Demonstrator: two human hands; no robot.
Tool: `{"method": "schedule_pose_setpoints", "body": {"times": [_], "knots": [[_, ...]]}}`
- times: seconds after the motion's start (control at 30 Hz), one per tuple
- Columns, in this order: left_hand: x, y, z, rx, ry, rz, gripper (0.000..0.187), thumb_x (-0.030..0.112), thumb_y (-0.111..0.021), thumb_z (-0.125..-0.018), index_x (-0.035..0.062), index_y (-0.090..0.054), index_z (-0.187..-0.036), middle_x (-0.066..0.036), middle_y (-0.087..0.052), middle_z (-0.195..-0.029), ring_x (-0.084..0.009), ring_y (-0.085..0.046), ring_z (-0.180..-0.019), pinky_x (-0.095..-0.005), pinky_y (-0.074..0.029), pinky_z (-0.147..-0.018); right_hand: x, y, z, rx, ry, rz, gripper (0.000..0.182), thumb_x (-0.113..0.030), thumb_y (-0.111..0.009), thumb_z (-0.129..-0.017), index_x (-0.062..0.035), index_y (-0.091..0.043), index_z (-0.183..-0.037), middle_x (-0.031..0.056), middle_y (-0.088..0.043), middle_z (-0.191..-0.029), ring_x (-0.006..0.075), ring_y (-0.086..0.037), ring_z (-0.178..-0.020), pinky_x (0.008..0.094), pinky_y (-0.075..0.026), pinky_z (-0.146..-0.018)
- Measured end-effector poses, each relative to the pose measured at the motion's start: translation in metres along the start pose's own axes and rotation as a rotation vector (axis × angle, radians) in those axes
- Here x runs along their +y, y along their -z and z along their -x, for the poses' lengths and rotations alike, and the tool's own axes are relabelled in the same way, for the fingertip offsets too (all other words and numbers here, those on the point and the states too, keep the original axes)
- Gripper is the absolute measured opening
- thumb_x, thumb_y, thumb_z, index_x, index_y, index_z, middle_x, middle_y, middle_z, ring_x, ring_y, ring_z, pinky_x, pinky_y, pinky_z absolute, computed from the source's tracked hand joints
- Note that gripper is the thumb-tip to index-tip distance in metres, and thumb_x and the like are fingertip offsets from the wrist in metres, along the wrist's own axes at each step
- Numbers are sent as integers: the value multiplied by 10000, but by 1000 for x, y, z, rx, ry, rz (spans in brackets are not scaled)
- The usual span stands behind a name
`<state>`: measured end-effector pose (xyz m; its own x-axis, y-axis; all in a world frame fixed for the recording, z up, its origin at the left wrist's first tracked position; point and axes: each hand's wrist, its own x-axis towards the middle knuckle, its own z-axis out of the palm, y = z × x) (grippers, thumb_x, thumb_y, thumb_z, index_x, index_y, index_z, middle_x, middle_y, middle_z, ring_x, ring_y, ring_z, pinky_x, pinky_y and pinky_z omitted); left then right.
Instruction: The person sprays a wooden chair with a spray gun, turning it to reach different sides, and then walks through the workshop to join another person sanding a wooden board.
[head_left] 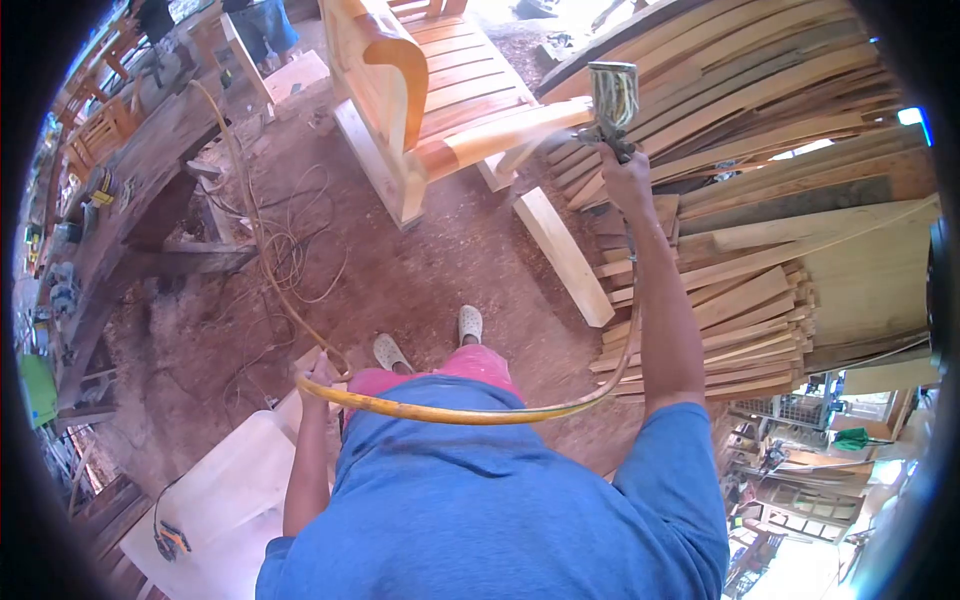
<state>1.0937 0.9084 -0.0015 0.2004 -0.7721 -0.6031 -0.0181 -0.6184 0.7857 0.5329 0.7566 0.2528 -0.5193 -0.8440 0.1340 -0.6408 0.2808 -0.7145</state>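
A spray gun (615, 105) with a stained metal cup on top is gripped in my right hand (627, 178), raised at the upper right. Its nozzle faces the front rail of a wooden bench (470, 75), and a faint mist hangs between them. The bench has a slatted seat and a curved armrest, partly orange-brown in finish. My left hand (320, 378), low and to the left, is closed around a yellow hose (430, 412). That hose loops across in front of my body and up to the gun.
Long stacked boards (740, 100) fill the right side. A loose wooden beam (565, 258) lies on the dirt floor beside the bench. Hose coils (300, 250) spread at the left, near a dark workbench (130, 200). A pale panel (225, 500) is at lower left.
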Motion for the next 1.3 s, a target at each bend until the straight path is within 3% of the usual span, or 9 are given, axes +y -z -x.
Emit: {"method": "schedule_pose_setpoints", "body": {"times": [0.4, 0.5, 0.63, 0.8, 0.87, 0.93, 1.07, 1.23, 1.3], "knots": [[-14, -71, 45, 34, -315, -309, 462, 252, -581, -951, 133, -397, -545, 85, -332, -544, -38, -293, -498, -285, -195, -449, 135, 70, -50, 335, 72, -53, 357, -298, -621, -928, 54, -686, -919, 144, -687, -741, 199, -627, -671, 386, -478, -651], [-21, -92, 61, 88, -198, -279, 449, 250, -572, -952, 132, -411, -550, 88, -335, -555, -39, -312, -517, -292, -211, -460, 181, 75, -52, 362, 20, -121, 287, -201, -576, -954, 16, -659, -1124, 183, -710, -951, 231, -680, -850, 368, -490, -744], [-10, -106, 96, 92, -170, -335, 434, 245, -556, -954, 105, -433, -562, 78, -367, -569, -43, -347, -546, -302, -244, -476, 258, 55, -36, 499, 77, -145, 318, -255, -643, -922, 55, -662, -989, 59, -633, -728, 153, -541, -614, 364, -436, -574], [25, -131, 133, 129, -393, -588, 463, 296, -571, -952, 104, -436, -554, 48, -400, -536, -79, -359, -499, -304, -269, -467, 275, 26, 53, 100, -366, -769, 125, -166, -630, -949, -67, -624, -873, -57, -486, -651, 29, -424, -534, 197, -327, -461], [13, -129, 134, 139, -329, -588, 466, 267, -554, -962, 55, -409, -573, 42, -387, -558, -87, -354, -533, -319, -282, -488, 240, 23, 90, 4, -393, -824, 88, -115, -654, -919, -33, -630, -943, -68, -480, -677, 25, -430, -572, 212, -360, -507], [9, -129, 133, 162, -416, -642, 471, 261, -538, -972, 51, -388, -578, 45, -372, -572, -85, -340, -545, -319, -272, -493, 271, -7, 120, -81, -222, -786, 81, -122, -639, -933, -57, -618, -890, -75, -489, -669, 18, -438, -561, 203, -353, -487], [27, -139, 139, 64, -227, -574, 427, 246, -557, -956, 34, -477, -595, 16, -422, -548, -95, -403, -509, -322, -315, -485, 259, -25, 156, -191, 10, -710, 94, -136, -652, -921, -66, -617, -868, -73, -505, -672, 17, -446, -569, 203, -357, -496], [-23, -152, 113, 35, -284, -640, 468, 265, -527, -971, 56, -421, -567, 47, -372, -573, -72, -342, -549, -303, -276, -499, 218, -18, 155, -412, 112, -623, 334, -136, -690, -877, 25, -630, -1163, -26, -637, -824, 36, -553, -736, 218, -471, -658], [-21, -166, 114, 83, -330, -575, 437, 263, -522, -977, 54, -463, -598, 43, -413, -594, -76, -376, -564, -302, -297, -507, 221, -29, 154, -434, 113, -625, 345, -112, -703, -857, 22, -626, -1165, 27, -677, -864, 65, -593, -778, 242, -489, -709]]}}
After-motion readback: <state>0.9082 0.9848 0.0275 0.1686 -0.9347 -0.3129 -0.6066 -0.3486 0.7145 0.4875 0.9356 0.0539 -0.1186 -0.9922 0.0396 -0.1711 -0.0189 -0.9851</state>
